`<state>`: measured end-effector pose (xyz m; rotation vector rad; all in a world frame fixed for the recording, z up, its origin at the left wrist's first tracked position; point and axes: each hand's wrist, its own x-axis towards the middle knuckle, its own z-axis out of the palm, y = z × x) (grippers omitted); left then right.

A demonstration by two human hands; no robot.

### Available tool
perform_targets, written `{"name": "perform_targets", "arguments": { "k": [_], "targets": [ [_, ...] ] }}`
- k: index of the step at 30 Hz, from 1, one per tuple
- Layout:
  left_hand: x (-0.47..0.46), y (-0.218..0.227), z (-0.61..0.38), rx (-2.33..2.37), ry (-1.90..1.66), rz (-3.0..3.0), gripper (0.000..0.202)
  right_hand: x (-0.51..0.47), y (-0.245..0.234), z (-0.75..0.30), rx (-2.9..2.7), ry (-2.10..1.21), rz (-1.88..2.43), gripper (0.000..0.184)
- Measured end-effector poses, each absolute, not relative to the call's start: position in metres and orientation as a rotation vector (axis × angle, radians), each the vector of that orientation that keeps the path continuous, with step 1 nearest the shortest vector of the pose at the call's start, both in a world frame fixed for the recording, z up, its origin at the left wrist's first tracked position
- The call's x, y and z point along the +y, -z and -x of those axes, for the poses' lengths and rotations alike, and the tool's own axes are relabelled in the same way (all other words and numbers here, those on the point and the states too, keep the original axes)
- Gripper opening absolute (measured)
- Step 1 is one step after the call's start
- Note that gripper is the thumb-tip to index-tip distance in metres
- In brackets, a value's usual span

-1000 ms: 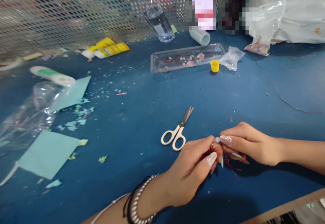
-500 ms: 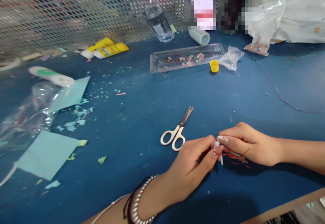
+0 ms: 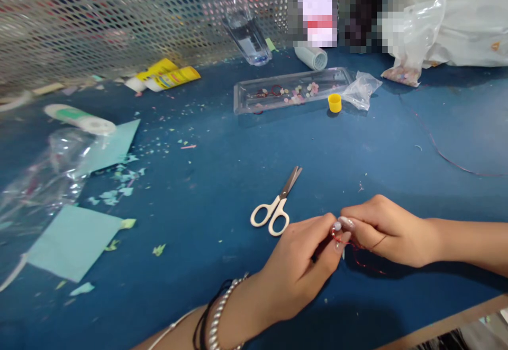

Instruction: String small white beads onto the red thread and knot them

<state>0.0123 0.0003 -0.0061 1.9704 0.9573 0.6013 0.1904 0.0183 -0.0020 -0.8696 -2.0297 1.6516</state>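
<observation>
Near the table's front edge my left hand (image 3: 304, 265) pinches a small loop of red beaded string between thumb and forefinger. A pale round bead (image 3: 337, 226) and a few tiny shiny beads show at the fingertips. Close against it, my right hand (image 3: 391, 229) is closed, its thumb and forefinger on the red string (image 3: 368, 268), whose thin tail hangs below. Most of the loop is hidden by the fingers. Scissors (image 3: 280, 202) with white handles lie just beyond my left hand, their blades slightly apart.
Beyond the hands, a clear plastic tray (image 3: 237, 101) holds beads, beside a yellow cap (image 3: 335, 103) and a crumpled bag (image 3: 362, 91). A water bottle (image 3: 250, 40) leans at the back. Blue paper (image 3: 75, 244), scraps and yellow glue tubes (image 3: 174, 79) lie leftward.
My right hand has tilted and shifted slightly downward. The red string tail hangs lower, and my left fingertips have turned a little around the bead.
</observation>
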Motion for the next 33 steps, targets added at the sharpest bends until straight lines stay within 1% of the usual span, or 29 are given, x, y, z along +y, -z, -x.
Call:
{"name": "perform_targets", "arguments": {
  "k": [11,13,17,19,24,26,28,31,33],
  "targets": [
    [0.0003,0.0055,-0.0113,0.965,-0.58,-1.994,0.019,0.0185,0.0008,-0.1902,-1.96,-1.667,0.868,0.031],
    [0.0013,0.006,-0.012,0.975,-0.581,-1.954,0.02,0.0177,0.0015,-0.1903,-2.021,-1.62,0.81,0.029],
    [0.003,0.0053,-0.0132,1.014,-0.559,-1.876,0.024,0.0152,0.004,-0.1898,-2.257,-1.426,0.669,0.022],
    [0.0035,0.0048,-0.013,1.015,-0.54,-1.875,0.025,0.0146,0.0042,-0.1894,-2.264,-1.388,0.712,0.022],
    [0.0027,0.0052,-0.0117,1.034,-0.519,-1.802,0.025,0.0145,0.0012,-0.1892,-2.048,-1.502,0.864,0.026],
    [0.0016,0.0063,-0.0115,1.051,-0.541,-1.717,0.025,0.0141,0.0005,-0.1897,-1.989,-1.488,0.911,0.026],
    [0.0005,0.0079,-0.0113,1.068,-0.603,-1.596,0.026,0.0133,0.0007,-0.1903,-1.93,-1.428,0.955,0.021],
    [-0.0004,0.0107,-0.0113,1.089,-0.741,-1.4,0.027,0.0112,0.0022,-0.1913,-1.922,-1.314,0.901,0.007],
    [0.0,0.0119,-0.0117,1.091,-0.817,-1.292,0.028,0.0098,0.0039,-0.1914,-2.031,-1.171,0.768,0.008]
  ]
}}
